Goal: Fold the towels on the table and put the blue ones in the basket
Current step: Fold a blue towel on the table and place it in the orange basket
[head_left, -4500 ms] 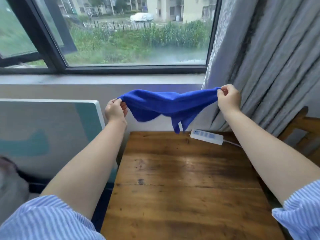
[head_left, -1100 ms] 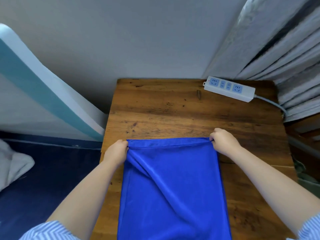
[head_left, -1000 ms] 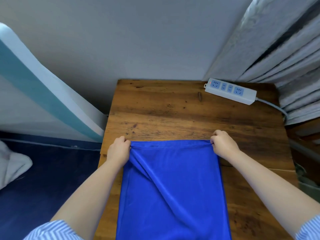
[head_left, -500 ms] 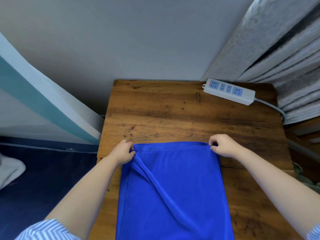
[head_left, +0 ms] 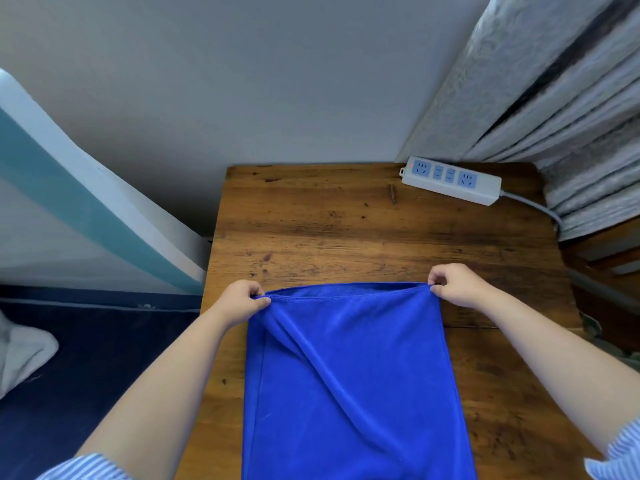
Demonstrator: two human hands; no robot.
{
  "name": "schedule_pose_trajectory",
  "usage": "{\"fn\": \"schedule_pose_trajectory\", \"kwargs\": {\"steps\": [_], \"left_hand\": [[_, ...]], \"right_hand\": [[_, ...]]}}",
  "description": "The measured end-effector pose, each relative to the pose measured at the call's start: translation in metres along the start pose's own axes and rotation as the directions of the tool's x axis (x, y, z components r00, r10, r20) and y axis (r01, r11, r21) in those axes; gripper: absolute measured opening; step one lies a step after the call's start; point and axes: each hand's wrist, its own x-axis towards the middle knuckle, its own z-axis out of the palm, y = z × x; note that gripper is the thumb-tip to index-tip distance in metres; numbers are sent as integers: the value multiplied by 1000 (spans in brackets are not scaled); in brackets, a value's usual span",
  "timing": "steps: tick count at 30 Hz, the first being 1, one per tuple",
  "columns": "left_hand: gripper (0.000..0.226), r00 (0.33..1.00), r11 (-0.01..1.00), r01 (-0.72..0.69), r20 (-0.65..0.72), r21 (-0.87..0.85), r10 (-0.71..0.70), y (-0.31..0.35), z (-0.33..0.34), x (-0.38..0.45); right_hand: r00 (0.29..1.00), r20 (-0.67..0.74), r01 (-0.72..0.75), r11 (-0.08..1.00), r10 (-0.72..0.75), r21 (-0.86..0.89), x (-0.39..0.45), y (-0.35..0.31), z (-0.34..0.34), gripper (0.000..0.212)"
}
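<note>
Sleeves, striped blue and white, frame the bottom corners, the left one (head_left: 86, 467) and the right one (head_left: 620, 455), with bare forearms reaching forward over the table (head_left: 346, 230). Between the arms lies the blue towel (head_left: 349, 375), spread flat down the middle of the wooden top and running off the bottom edge of the view, with a long diagonal crease crossing it from the upper left. At its far edge, both hands are on the corners: the left hand (head_left: 240, 299) pinches the far left corner between thumb and curled fingers, and the right hand (head_left: 453, 284) pinches the far right corner the same way, the hem pulled taut between them and lifted a little off the wood. Beyond the hands, bare table. At the far right corner sits a white power strip (head_left: 450, 180), its cord trailing right toward the grey curtain (head_left: 554, 98). Left of the table, a white and teal panel (head_left: 86, 202) leans by the wall.
</note>
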Motion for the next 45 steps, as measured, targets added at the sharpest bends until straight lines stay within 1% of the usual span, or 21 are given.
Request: {"fn": "schedule_pose_trajectory", "kwargs": {"steps": [5, 10, 13, 15, 20, 24, 26, 28, 29, 30, 32, 33, 34, 35, 37, 38, 39, 41, 42, 43, 45], "left_hand": [[30, 984, 999, 14, -178, 51, -4, -4, -4, -8], [33, 978, 992, -47, -198, 118, 70, -1, -7, -29], [9, 974, 975, -95, -183, 202, 133, 4, -13, -45], [19, 973, 956, -106, -169, 274, 156, 8, -19, -58], [30, 945, 749, -204, -73, 631, 319, 22, -37, -95], [35, 913, 608, -219, -59, 763, 403, 39, -54, -122], [36, 873, 568, -200, -117, 798, 473, 54, -66, -141], [37, 804, 616, -148, -268, 774, 530, 71, -82, -156], [35, 734, 687, -148, -386, 711, 558, 80, -90, -165], [33, 650, 756, -164, -507, 633, 566, 90, -99, -173], [28, 428, 836, -323, -719, 443, 547, 110, -114, -189], [26, 339, 833, -397, -782, 385, 523, 119, -119, -197], [26, 318, 828, -434, -799, 356, 511, 125, -122, -206], [26, 377, 830, -401, -756, 388, 535, 129, -124, -209], [30, 566, 827, -257, -616, 500, 548, 130, -120, -211], [31, 593, 820, -199, -600, 537, 537, 128, -118, -212], [31, 566, 827, -192, -629, 529, 534, 127, -118, -213], [31, 452, 838, -256, -707, 482, 544, 127, -118, -217], [30, 409, 837, -279, -730, 470, 547, 128, -118, -219], [30, 398, 836, -289, -735, 467, 548, 130, -119, -219], [29, 413, 835, -295, -725, 465, 550, 133, -120, -217]], "right_hand": [[998, -61, -10, 1000, 11, 13, -8, 5, -3, 16], [992, -124, 13, 999, -8, 42, -27, 4, -4, 21], [979, -199, 46, 998, -38, 35, -43, 1, -7, 18], [965, -253, 83, 996, -72, 31, -57, -1, -11, 21], [899, -399, 161, 984, -179, -77, -104, -10, -21, 24], [832, -500, 138, 963, -240, -232, -136, -17, -39, 30], [777, -576, 128, 959, -255, -252, -157, -24, -58, 30], [674, -684, 154, 959, -278, -239, -173, -38, -80, 28], [577, -765, 184, 958, -286, -219, -187, -45, -90, 27], [456, -843, 223, 954, -285, -202, -198, -53, -99, 26], [147, -945, 285, 927, -292, -243, -219, -64, -113, 27], [29, -953, 288, 915, -302, -281, -227, -67, -117, 27], [-13, -950, 287, 909, -313, -303, -234, -69, -119, 27], [15, -951, 297, 909, -309, -291, -238, -70, -121, 27], [246, -914, 257, 931, -323, -260, -241, -68, -121, 28], [301, -901, 239, 939, -314, -247, -242, -65, -118, 29], [269, -916, 258, 939, -297, -228, -244, -65, -118, 29], [106, -968, 318, 930, -229, -185, -250, -69, -118, 29], [56, -978, 331, 928, -199, -170, -252, -71, -120, 29], [46, -982, 336, 929, -181, -155, -252, -72, -121, 29], [106, -980, 349, 929, -166, -120, -250, -74, -124, 30]]}}
